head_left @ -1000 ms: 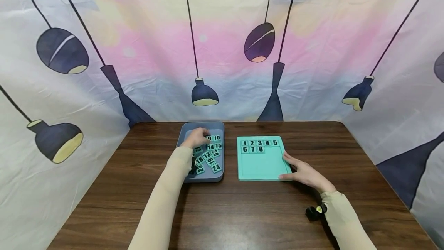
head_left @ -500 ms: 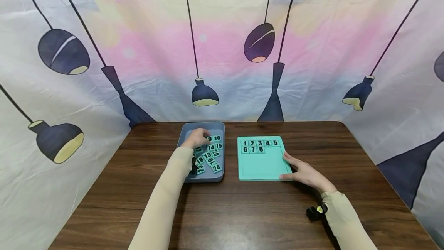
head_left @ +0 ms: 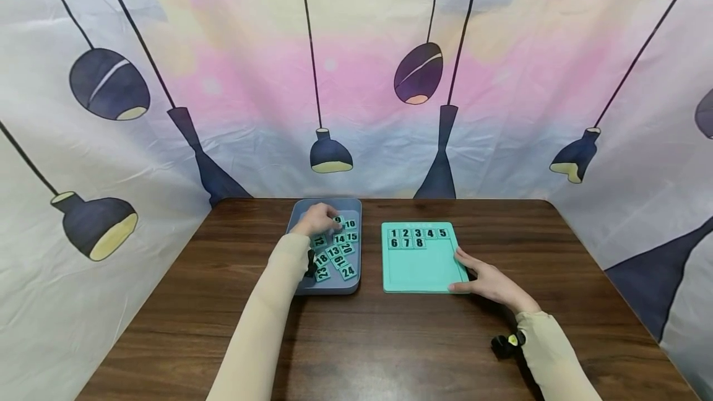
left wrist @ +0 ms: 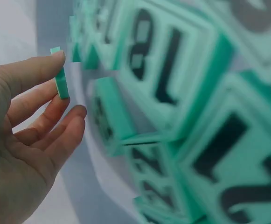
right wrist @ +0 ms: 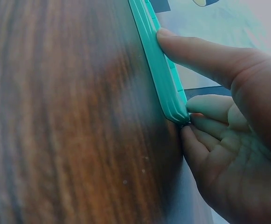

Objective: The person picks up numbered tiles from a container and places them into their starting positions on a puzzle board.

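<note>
My left hand (head_left: 316,219) reaches into the grey-blue tray (head_left: 325,289) and pinches a number tile marked 9 (head_left: 338,220) between thumb and fingertips. Seen edge-on in the left wrist view, that green tile (left wrist: 61,84) stands apart from the others, while the lower fingers are loosely bent. To the right, my right hand (head_left: 492,280) holds the mint-green number board (head_left: 418,271) at its right side. Its thumb and fingers touch the board's edge (right wrist: 156,70). Tiles 1 to 5 fill the board's top row, and 6, 7 and 8 start the second.
Several loose number tiles (head_left: 333,252) lie at various angles in the tray, among them 10, 14, 15 and 24. Tray and board stand side by side on a brown wooden table (head_left: 367,345). A lamp-patterned cloth (head_left: 250,79) hangs behind.
The 9 tile has risen slightly and tilted in my left hand, away from the 10 beside it. My right hand stays at the board's edge. The head view has shifted a little.
</note>
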Motion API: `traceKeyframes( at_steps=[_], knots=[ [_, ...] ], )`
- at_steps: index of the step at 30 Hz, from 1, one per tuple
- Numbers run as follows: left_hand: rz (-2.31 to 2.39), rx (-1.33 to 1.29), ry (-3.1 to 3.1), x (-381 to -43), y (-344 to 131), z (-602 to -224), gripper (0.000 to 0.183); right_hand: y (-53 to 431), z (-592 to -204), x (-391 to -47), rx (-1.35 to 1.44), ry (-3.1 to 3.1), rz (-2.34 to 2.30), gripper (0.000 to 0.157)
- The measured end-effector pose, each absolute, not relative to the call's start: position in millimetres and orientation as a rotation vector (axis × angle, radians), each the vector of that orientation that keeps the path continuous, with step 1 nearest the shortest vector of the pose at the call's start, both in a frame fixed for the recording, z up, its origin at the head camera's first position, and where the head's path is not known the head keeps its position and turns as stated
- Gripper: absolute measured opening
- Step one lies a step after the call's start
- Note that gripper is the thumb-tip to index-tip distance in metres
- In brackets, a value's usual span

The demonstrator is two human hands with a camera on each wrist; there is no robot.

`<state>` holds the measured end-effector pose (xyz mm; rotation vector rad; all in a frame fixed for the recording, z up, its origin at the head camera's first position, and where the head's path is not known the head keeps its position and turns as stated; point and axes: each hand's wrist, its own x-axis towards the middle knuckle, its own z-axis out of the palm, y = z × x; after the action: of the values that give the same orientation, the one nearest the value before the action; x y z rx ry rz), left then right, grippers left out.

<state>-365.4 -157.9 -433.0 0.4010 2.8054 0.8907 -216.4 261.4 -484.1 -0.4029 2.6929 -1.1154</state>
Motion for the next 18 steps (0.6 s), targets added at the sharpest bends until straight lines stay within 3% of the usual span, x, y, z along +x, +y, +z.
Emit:
traceKeyframes(
  at_steps=[9,18],
  knots=[
    [1.072,0.485,2.836,-366.3,-145.9,-400.8,0.038,261.4,-481.4,-214.5,-0.407,2.703,-1.111,0.100],
    [1.099,0.624,2.839,-361.4,-100.0,-388.2,0.037,260.4,-484.4,-215.3,-0.409,2.701,-1.111,0.100]
  ],
)
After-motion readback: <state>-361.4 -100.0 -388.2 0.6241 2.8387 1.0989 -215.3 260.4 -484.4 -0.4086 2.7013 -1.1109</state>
